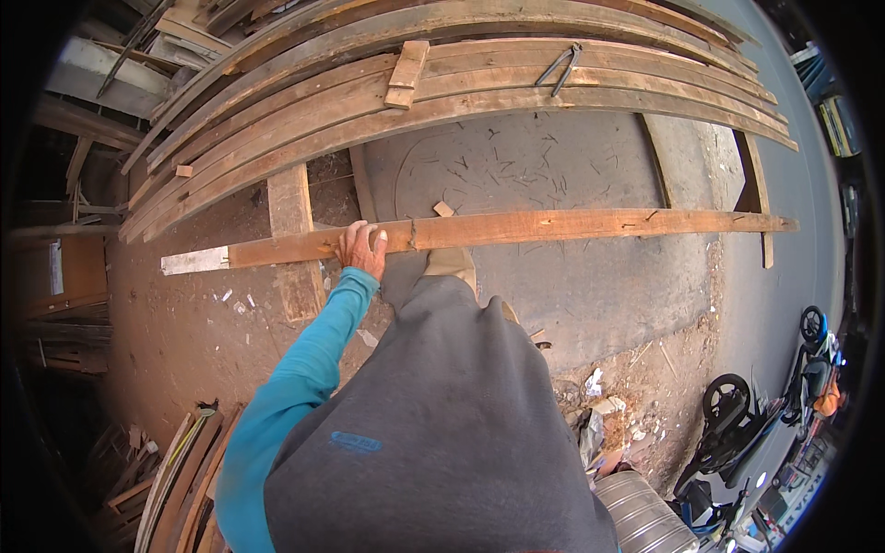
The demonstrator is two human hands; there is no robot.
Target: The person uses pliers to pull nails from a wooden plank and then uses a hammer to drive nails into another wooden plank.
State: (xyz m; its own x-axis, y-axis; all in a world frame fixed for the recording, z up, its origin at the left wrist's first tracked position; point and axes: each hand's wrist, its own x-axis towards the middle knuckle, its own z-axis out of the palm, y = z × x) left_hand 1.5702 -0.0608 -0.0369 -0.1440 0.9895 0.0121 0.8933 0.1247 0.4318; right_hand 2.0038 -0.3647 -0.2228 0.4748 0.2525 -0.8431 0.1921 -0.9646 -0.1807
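A long reddish-brown wooden plank (516, 227) lies across in front of me, its left end pale and whitish. My left hand (362, 249), in a teal sleeve, is closed round this plank left of its middle, with the fingers over the far edge. A few bent nails stick out of the plank's right half. Wooden crosspieces (291, 207) lie under it near both ends. Nowhere in the picture does my right hand show. A pair of pincers (560, 69) rests on the stacked planks (479, 92) beyond, to the right of short wood pieces (407, 74).
Loose nails (502, 168) are scattered over the concrete floor between stack and plank. A small wood block (444, 209) touches the ground just past the plank. Rubble (636, 415) and a ridged metal container (645, 511) are at lower right, near parked motorbikes (728, 415). More boards (189, 479) stand lower left.
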